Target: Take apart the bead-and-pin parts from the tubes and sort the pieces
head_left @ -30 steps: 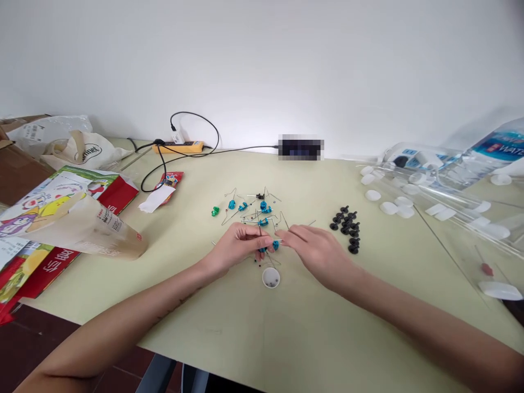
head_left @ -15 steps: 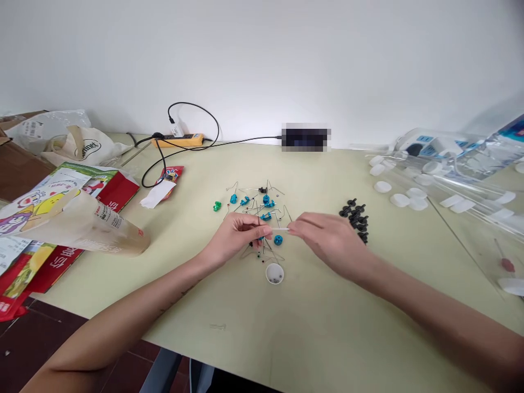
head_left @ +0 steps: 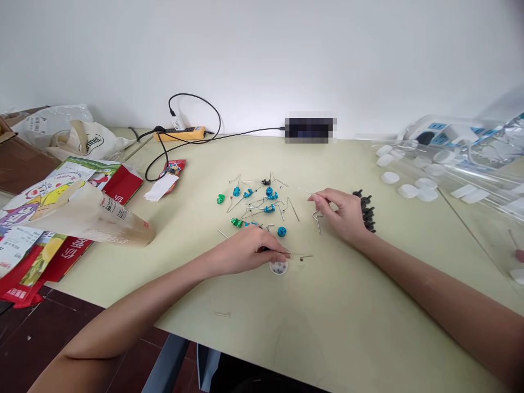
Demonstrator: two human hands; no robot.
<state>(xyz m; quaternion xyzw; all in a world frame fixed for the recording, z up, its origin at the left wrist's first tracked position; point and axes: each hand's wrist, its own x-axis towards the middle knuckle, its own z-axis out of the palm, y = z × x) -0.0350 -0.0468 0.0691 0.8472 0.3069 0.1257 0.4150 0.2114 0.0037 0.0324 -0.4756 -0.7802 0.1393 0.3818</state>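
My left hand (head_left: 250, 250) is low over the table with its fingertips pinched together. A thin metal wire (head_left: 306, 256) sticks out to the right of those fingertips, with a small dark bead close by. Partly under the fingers is a white cap (head_left: 279, 268) holding several small beads. My right hand (head_left: 338, 212) pinches a thin pale stick (head_left: 305, 191) pointing left; a bent wire (head_left: 317, 221) lies below its fingers. Between and beyond the hands lie blue parts (head_left: 269, 209) with bent wires, a loose blue piece (head_left: 281, 232) and green pieces (head_left: 236, 222).
Black pieces (head_left: 367, 213) lie just beyond my right wrist. At the right are white discs (head_left: 408, 191) and clear plastic packaging. A plastic cup (head_left: 123, 221) lies on colourful bags at the left. A cable runs from the orange power strip (head_left: 184, 134) to a blurred dark device (head_left: 310, 129).
My hands have moved apart. The left has come down to the white cap. The right has drawn back to the right with the pale stick, which earlier stretched between both hands.
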